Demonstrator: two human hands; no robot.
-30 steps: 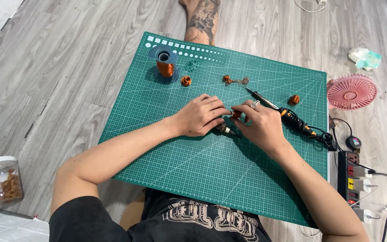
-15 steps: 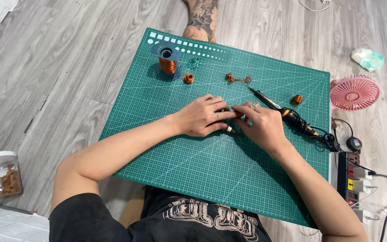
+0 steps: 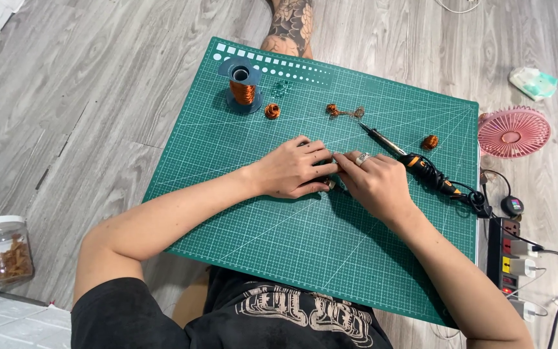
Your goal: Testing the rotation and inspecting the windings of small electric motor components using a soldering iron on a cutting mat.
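Grey wood-grain flooring carries a green cutting mat (image 3: 240,200), and the person sits at its 6 o'clock edge. At the mat's middle the left hand (image 3: 292,171) and right hand (image 3: 372,181) meet, fingertips pressed together on a small dark workpiece (image 3: 328,185) that is mostly hidden; both hands are curled closed on it, though what it is cannot be told.

Just beyond the right hand, toward 2 o'clock, lies a soldering iron (image 3: 414,165), its tip pointing to 11 o'clock and its cord trailing off the mat's 3 o'clock edge to a power strip (image 3: 508,249). A small copper coil (image 3: 429,142) sits just past the iron. Toward 12 o'clock lie a twisted wire piece (image 3: 343,112) and another copper coil (image 3: 272,111), with a spool of copper wire (image 3: 243,87) near the far edge and a tattooed leg (image 3: 290,26) beyond it. A pink fan (image 3: 513,132) lies off the mat at 2 o'clock; a clear jar (image 3: 1,252) stands well apart at 8 o'clock.

Bare mat spreads toward 9 o'clock and 6 o'clock of the hands.
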